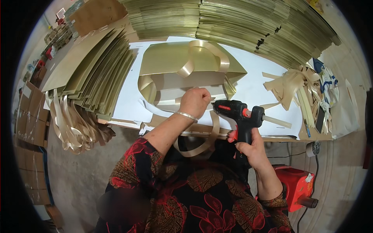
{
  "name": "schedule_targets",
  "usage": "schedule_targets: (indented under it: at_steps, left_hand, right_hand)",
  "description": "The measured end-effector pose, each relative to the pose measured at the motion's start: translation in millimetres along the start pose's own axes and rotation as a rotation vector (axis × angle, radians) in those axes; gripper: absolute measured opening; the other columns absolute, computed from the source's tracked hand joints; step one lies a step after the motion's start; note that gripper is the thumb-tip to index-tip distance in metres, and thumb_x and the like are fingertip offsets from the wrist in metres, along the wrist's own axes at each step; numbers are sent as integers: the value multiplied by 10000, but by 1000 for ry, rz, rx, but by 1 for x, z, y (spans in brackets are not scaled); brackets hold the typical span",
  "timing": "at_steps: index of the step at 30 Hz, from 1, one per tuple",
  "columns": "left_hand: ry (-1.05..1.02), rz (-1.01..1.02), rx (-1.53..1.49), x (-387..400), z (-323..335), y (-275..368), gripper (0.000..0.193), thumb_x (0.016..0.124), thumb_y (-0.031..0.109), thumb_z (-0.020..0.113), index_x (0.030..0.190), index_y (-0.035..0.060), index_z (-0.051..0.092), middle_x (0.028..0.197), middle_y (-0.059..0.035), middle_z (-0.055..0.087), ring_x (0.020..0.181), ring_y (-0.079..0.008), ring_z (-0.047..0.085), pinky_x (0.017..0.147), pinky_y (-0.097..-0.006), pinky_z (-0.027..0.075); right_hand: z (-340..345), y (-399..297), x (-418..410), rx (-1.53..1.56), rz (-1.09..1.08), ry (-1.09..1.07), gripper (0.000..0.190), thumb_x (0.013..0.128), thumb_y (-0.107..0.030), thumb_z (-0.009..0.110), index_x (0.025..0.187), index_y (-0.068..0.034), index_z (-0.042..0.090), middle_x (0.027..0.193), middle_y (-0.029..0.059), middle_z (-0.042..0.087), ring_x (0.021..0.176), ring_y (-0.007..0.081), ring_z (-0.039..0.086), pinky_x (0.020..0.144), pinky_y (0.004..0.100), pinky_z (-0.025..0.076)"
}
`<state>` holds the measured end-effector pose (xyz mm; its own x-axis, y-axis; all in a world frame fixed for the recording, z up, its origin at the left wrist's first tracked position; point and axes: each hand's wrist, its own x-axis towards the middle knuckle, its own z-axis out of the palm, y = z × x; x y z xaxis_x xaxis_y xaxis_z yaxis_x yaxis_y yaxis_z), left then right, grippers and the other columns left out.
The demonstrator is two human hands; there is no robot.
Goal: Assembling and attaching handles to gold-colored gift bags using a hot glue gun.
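Observation:
A gold paper bag (169, 59) lies on white paper with its open mouth towards me. One ribbon handle (224, 56) curls over its far panel; another ribbon loop (215, 125) hangs over the table's front edge. My left hand (194, 102) is at the near rim of the mouth, its fingers closed on what seems to be a ribbon end, largely hidden by the hand. My right hand (252, 145) grips a black and red hot glue gun (233, 109), a glue stick jutting from its rear. The nozzle points at the left fingertips, close to them.
Flat gold bags (96, 72) with dangling ribbon handles stand stacked at the left. Tall piles of folded gold bags (233, 23) line the back. Loose ribbons (294, 83) lie at the right. A red stool (297, 186) and a cable are below right; cartons (32, 116) stand far left.

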<state>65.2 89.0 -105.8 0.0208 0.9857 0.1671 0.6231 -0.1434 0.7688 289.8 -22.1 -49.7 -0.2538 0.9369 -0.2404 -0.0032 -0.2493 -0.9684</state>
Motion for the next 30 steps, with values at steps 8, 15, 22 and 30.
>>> schedule_targets:
  at_steps: [8,15,22,30]
  left_hand:
    - [31,226,141,-12,8,-7,95,798,95,607,777,49,687,890,-139,657,890,-329,589,828,-411,475]
    - [219,406,153,-35,-46,12,134,748,29,585,836,79,672,945,-80,637,947,-312,550,826,-413,440]
    - [94,473,507,-98,-89,-32,289,685,72,673,948,189,700,1029,-27,588,1049,-254,545,828,-407,413]
    - [74,456,485,-100,-85,-38,271,716,105,652,959,205,716,1073,-39,582,1087,-253,530,886,-406,375]
  right_hand:
    - [-4,-5,-7,86,-18,47,536,740,44,544,1254,-16,407,1045,118,609,931,190,631,554,295,545]
    - [-8,1,-1,10,27,-24,532,731,45,549,1242,-18,416,1018,108,603,904,178,619,568,292,540]
    - [1,-13,-5,17,55,-55,555,691,-4,553,1229,-22,419,993,136,602,904,216,638,537,310,560]
    - [36,-12,18,95,75,-212,485,729,15,562,1199,-17,442,1015,113,597,912,197,628,578,306,550]
